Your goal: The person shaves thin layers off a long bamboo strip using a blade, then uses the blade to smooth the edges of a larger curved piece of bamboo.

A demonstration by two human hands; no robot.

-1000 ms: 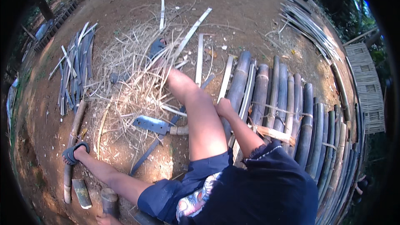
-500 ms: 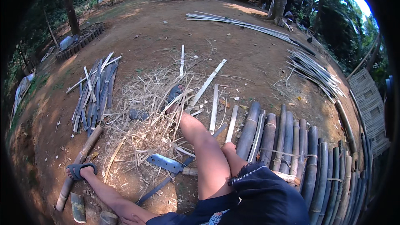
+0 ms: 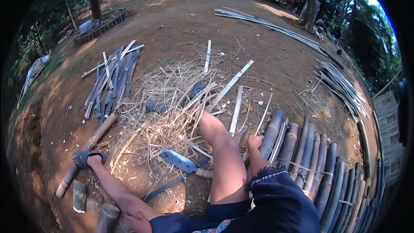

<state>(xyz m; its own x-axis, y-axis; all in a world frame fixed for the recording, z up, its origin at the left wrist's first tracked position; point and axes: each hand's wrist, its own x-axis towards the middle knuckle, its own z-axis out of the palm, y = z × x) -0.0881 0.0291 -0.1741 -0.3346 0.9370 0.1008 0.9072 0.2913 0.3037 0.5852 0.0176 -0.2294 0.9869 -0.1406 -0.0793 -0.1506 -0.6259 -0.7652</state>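
Observation:
My right hand (image 3: 255,141) is closed around the lower end of a thin pale bamboo strip (image 3: 265,113), which points away from me and shows its narrow edge. My left hand (image 3: 138,221) rests on my left lower leg with fingers laid along the skin, holding nothing. Between my legs a broad-bladed machete (image 3: 178,161) with a wooden handle lies on the ground. Beyond it is a heap of curly bamboo shavings (image 3: 172,121), partly covering my right foot. A flat pale bamboo strip (image 3: 236,110) lies just left of the one I hold.
A row of tied bamboo poles (image 3: 305,151) lies at my right. Split dark bamboo slats (image 3: 113,77) are piled at the left. My left sandal (image 3: 89,158) presses on a bamboo pole (image 3: 97,136). Long strips (image 3: 267,26) lie far off, and another bundle (image 3: 340,87) rests at the right.
My right hand has moved forward with the bamboo strip, which has turned from its flat face to its edge. The whole view has swung a little left. My left hand stays on my leg.

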